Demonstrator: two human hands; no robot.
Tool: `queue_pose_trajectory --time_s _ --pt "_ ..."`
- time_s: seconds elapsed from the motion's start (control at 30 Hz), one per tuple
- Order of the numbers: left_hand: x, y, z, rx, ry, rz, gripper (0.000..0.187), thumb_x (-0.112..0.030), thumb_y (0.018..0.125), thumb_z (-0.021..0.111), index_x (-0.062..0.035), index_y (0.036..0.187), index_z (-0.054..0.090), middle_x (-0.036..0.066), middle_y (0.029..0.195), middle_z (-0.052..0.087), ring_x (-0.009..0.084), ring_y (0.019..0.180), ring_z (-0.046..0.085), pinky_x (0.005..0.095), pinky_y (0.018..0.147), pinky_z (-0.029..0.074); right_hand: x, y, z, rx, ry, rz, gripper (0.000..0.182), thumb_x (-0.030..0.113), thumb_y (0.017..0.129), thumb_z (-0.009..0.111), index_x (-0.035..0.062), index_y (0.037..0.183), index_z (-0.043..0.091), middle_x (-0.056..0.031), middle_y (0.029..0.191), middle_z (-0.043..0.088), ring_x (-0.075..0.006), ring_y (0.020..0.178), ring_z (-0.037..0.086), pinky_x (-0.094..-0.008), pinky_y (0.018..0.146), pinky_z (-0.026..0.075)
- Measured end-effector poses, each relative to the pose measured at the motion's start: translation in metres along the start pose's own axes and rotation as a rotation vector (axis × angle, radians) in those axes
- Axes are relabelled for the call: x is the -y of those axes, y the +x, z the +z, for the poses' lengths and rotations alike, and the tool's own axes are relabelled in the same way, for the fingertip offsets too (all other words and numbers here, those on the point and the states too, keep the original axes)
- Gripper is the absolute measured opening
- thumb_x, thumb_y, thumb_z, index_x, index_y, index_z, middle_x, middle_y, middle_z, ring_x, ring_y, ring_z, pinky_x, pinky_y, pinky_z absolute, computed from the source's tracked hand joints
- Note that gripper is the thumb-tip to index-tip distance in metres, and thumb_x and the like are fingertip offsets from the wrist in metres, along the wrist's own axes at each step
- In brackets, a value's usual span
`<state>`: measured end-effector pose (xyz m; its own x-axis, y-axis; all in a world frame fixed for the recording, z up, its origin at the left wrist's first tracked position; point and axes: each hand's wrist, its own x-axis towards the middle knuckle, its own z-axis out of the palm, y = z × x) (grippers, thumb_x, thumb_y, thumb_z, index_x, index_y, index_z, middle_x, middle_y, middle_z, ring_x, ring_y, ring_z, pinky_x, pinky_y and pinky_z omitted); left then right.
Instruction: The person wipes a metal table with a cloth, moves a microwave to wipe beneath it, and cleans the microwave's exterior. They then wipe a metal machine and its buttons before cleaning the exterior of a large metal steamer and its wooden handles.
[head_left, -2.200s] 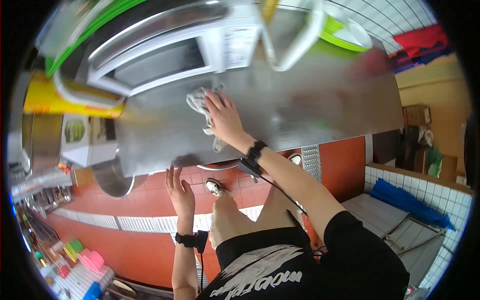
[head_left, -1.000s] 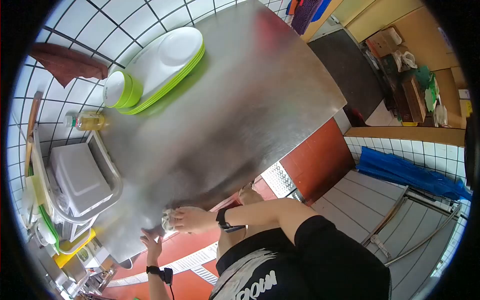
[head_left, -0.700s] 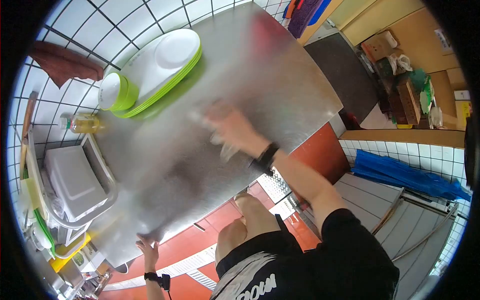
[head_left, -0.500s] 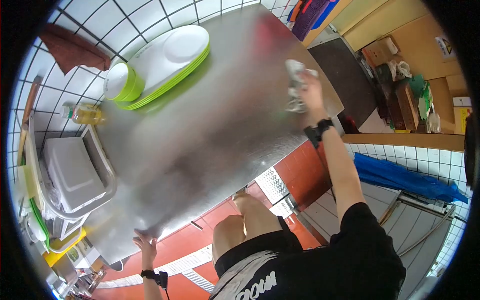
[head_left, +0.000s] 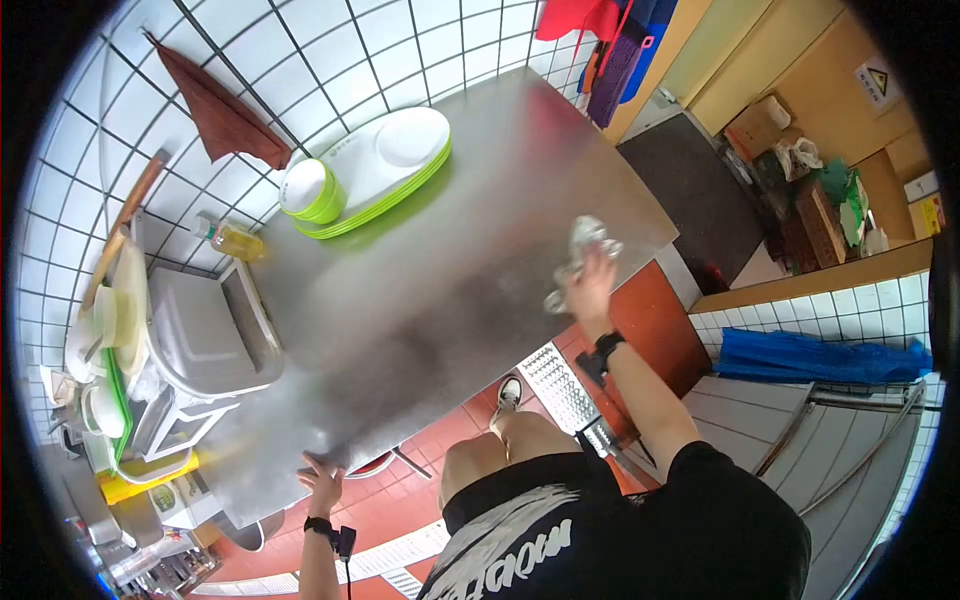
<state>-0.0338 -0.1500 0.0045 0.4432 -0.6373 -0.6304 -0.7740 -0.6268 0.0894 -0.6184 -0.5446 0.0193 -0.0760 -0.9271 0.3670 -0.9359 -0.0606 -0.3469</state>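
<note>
Below a white-tiled wall point(head_left: 400, 50), a steel table point(head_left: 450, 260) is seen, and near its right-hand end a crumpled pale cloth point(head_left: 588, 232) is held flat against the metal under the fingers of the right hand point(head_left: 592, 287). The cloth's longer axis is slanted from near left to far right, much nearer that hand than the left hand point(head_left: 322, 481), which is rested at the front edge, fingers spread, nothing held.
</note>
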Motion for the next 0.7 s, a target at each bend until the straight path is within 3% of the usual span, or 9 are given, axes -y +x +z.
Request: queue_pose_trajectory --time_s 0.17,0.23,0.3,0.37,0.5,0.53,0.67,0.7 --pt "-0.014 -0.006 -0.011 0.028 -0.040 -0.100 0.114 -0.052 0.087 0.060 -0.0025 0.144 -0.026 0.060 0.131 -0.005 0.0730 0.126 -0.004 0.0675 0.109 0.004 0.115 -0.062 -0.017 0.357 0.205 -0.445 0.070 0.031 0.076 0.066 0.0062 0.138 0.044 -0.0194 0.147 0.034 -0.0452 0.132 0.032 -0.0552 0.110 0.027" --pt "-0.022 -0.013 -0.015 0.033 -0.112 -0.181 0.115 -0.055 0.085 0.060 -0.0045 0.145 -0.024 0.059 0.132 -0.004 0.0729 0.127 -0.003 0.0684 0.108 0.006 0.146 -0.076 -0.022 0.434 0.347 -0.719 0.074 0.031 0.074 0.068 0.0093 0.140 0.042 -0.0186 0.148 0.034 -0.0473 0.133 0.029 -0.0553 0.109 0.028" --pt "-0.012 -0.006 -0.002 -0.055 -0.039 -0.133 0.116 -0.058 0.083 0.063 -0.0079 0.148 -0.019 0.057 0.134 -0.002 0.0730 0.127 0.000 0.0703 0.106 0.013 0.172 -0.085 -0.033 0.619 0.279 -0.889 0.078 0.030 0.072 0.070 0.0122 0.142 0.040 -0.0172 0.149 0.031 -0.0461 0.136 0.027 -0.0551 0.110 0.028" --pt "-0.019 -0.016 -0.001 -0.102 -0.076 -0.157 0.115 -0.058 0.082 0.063 -0.0076 0.149 -0.016 0.057 0.135 -0.001 0.0729 0.127 0.001 0.0705 0.105 0.015 0.183 -0.090 -0.037 0.649 0.268 -1.020 0.078 0.028 0.072 0.070 0.0136 0.142 0.039 -0.0160 0.150 0.029 -0.0449 0.137 0.026 -0.0549 0.111 0.028" --pt "-0.022 -0.021 0.000 -0.154 -0.030 -0.121 0.114 -0.059 0.081 0.065 -0.0071 0.151 -0.010 0.056 0.136 0.000 0.0718 0.128 0.003 0.0698 0.105 0.019 0.184 -0.079 -0.048 0.772 0.213 -1.122 0.078 0.020 0.073 0.069 0.0157 0.143 0.038 -0.0125 0.154 0.024 -0.0410 0.140 0.023 -0.0539 0.112 0.026" --pt "-0.027 -0.022 -0.004 -0.136 -0.059 -0.157 0.114 -0.059 0.080 0.065 -0.0097 0.151 -0.008 0.054 0.138 0.001 0.0696 0.130 0.004 0.0682 0.106 0.021 0.180 -0.077 -0.046 0.700 0.196 -1.149 0.081 0.018 0.070 0.071 0.0219 0.144 0.038 -0.0064 0.154 0.026 -0.0400 0.138 0.028 -0.0540 0.110 0.030" --pt "-0.034 -0.027 -0.014 -0.148 -0.069 -0.199 0.110 -0.059 0.080 0.064 -0.0160 0.152 -0.007 0.049 0.143 0.002 0.0664 0.133 0.005 0.0653 0.107 0.024 0.152 -0.058 -0.054 0.498 0.050 -1.155 0.072 0.018 0.073 0.067 0.0267 0.141 0.044 -0.0028 0.154 0.029 -0.0367 0.140 0.024 -0.0549 0.109 0.028" --pt "-0.035 -0.027 -0.013 -0.151 -0.095 -0.225 0.110 -0.059 0.080 0.064 -0.0160 0.152 -0.007 0.049 0.143 0.002 0.0664 0.133 0.005 0.0653 0.107 0.024 0.141 -0.051 -0.052 0.545 -0.034 -1.084 0.073 0.018 0.073 0.066 0.0273 0.142 0.043 -0.0034 0.154 0.028 -0.0365 0.140 0.024 -0.0548 0.109 0.028"
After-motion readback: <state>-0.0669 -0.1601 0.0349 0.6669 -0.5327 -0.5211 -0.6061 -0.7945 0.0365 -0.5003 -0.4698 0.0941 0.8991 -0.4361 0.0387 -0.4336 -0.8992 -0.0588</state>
